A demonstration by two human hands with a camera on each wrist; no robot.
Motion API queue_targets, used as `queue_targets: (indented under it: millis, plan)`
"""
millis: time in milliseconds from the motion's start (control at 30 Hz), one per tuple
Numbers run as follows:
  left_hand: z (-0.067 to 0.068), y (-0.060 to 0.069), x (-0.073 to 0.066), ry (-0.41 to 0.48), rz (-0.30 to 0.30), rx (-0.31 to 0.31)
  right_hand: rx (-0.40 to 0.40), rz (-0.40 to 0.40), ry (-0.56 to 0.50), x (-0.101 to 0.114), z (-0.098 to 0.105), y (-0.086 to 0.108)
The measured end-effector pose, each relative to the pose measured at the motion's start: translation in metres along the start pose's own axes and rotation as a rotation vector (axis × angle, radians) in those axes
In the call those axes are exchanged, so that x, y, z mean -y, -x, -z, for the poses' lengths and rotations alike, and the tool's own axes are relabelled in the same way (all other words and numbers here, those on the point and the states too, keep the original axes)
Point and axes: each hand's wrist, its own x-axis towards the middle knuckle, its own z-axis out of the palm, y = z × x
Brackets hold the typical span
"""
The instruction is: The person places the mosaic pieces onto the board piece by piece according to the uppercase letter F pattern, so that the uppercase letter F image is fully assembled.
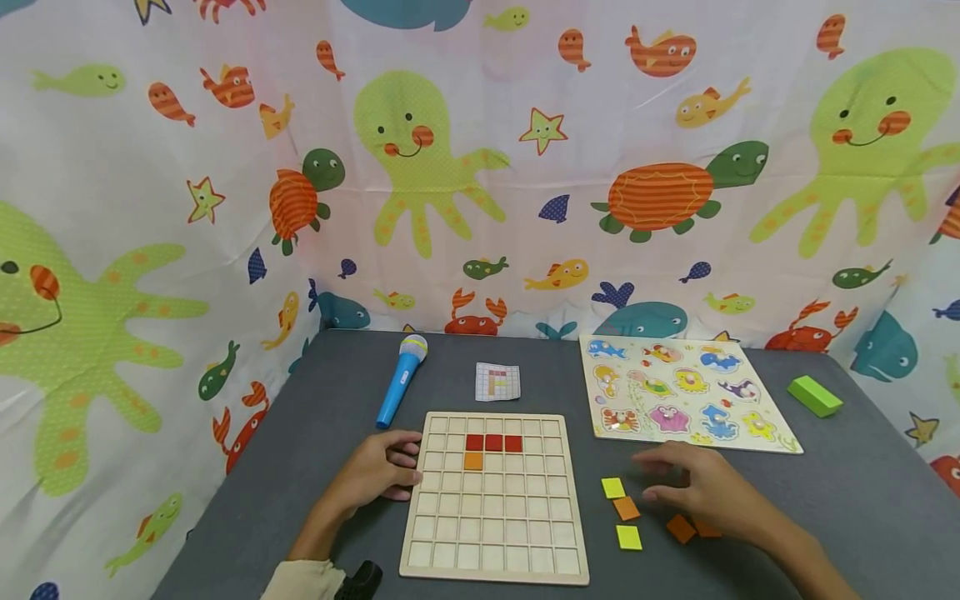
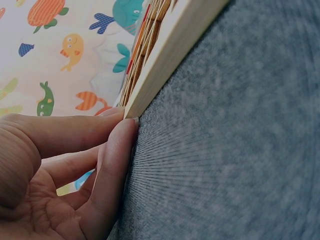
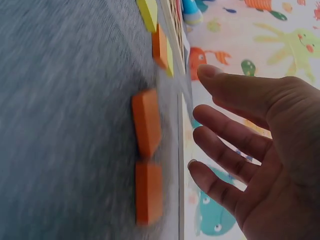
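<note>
A wooden grid board (image 1: 492, 525) lies on the table with three red tiles (image 1: 492, 443) side by side in one row and an orange tile (image 1: 473, 461) below the leftmost. At the board's left edge my left hand (image 1: 375, 471) pinches the rim between thumb and finger, seen closely in the left wrist view. My right hand (image 1: 697, 483) hovers with loosely bent fingers and holds nothing. Beneath and beside it lie loose orange tiles (image 3: 146, 122). Closer to the board are two yellow tiles (image 1: 629, 537) with another orange tile (image 1: 626, 508) between them.
A small printed pattern card (image 1: 497, 382) lies beyond the board, and a blue toy microphone (image 1: 401, 383) is left of it. At the back right are a sea-animal peg puzzle (image 1: 686, 392) and a green block (image 1: 815, 396). A patterned curtain (image 1: 480, 208) hangs behind the grey table.
</note>
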Motion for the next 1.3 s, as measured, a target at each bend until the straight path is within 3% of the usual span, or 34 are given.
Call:
queue_targets:
  millis: [600,800,1300]
  plan:
    - [0.0,0.001,-0.001,0.006,-0.01,0.012,0.028,-0.066,0.048,-0.038,0.018,0.037]
    - [0.0,0.001,-0.001,0.007,-0.009,0.019,0.036,-0.115,0.03,-0.044,0.022,0.046]
    - [-0.001,0.002,-0.002,0.001,0.004,0.006,0.074,-0.101,0.018,-0.051,0.023,0.057]
